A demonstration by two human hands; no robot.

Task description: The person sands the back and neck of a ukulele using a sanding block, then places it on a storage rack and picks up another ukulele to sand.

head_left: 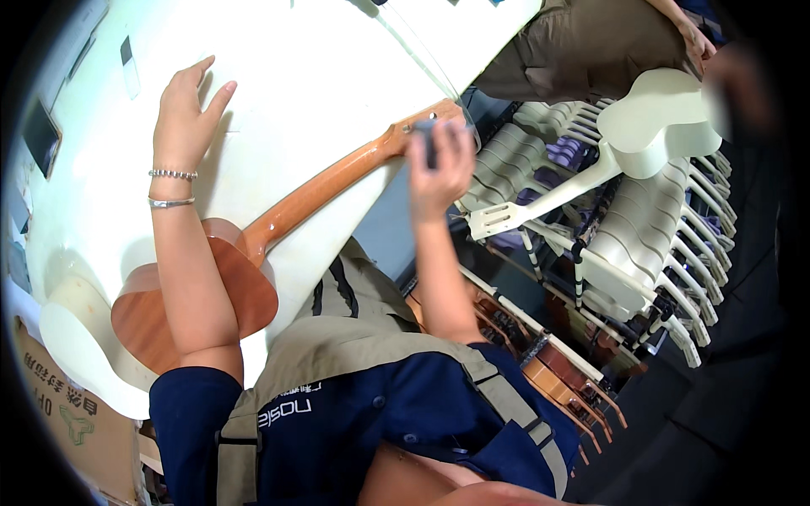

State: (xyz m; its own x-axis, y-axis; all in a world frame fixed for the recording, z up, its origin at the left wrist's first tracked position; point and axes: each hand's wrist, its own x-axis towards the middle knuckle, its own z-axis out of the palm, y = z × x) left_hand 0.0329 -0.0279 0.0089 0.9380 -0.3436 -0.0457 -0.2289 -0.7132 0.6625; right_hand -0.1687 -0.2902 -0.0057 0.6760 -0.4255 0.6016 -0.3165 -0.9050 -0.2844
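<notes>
A brown wooden ukulele lies slantwise across the white table, back side up, its rounded body at the lower left and its neck running up to the right. Its headstock reaches the table's edge near the right hand, which is curled and clamped on a small dark block. The hand is blurred, and whether the block touches the headstock cannot be told. The left hand is over the table to the left of the neck, thumb and fingers spread apart, while the left forearm crosses above the ukulele's body. A beaded bracelet and a metal bangle circle the left wrist. The person wears a navy shirt under a khaki apron. A dark rectangular device lies near the table's far left side, and a cardboard box stands at the lower left. On the right, a co-worker in brown clothing has one hand near a cream ukulele, whose neck slants down to the left. Below it, a rack holds rows of cream ukuleles, with brown instruments hanging lower down.
</notes>
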